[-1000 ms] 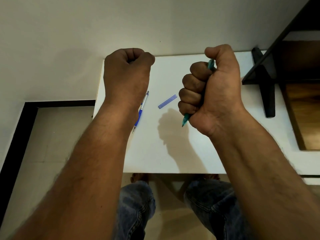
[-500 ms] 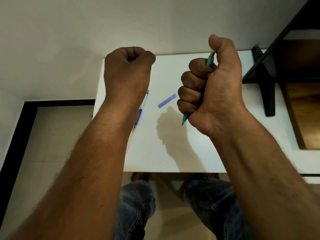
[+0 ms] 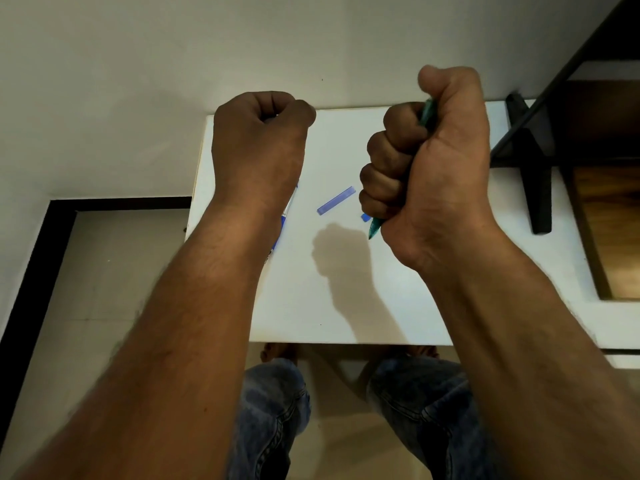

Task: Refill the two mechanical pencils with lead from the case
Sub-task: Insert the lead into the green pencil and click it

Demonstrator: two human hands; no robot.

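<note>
My right hand (image 3: 433, 174) is fisted around a teal mechanical pencil (image 3: 374, 229), held upright above the white table (image 3: 346, 292). Its tip pokes out below the fist, and my thumb curls over its top end. My left hand (image 3: 259, 143) is a closed fist raised over the table's left side; I cannot tell if anything is inside it. A blue and clear mechanical pencil (image 3: 284, 220) lies on the table, mostly hidden under my left wrist. The blue lead case (image 3: 336, 201) lies flat between my hands. A small blue piece (image 3: 364, 217) lies beside my right fist.
A black shelf bracket (image 3: 536, 188) stands on the table's right part, next to a wooden panel (image 3: 609, 220). A pale wall runs behind the table. My knees in jeans (image 3: 273, 410) show below the table's near edge.
My right thumb lifted off the teal pencil's top, then curled back over it. The fist rose slightly, and the small blue piece now shows beside it. My left fist stayed put.
</note>
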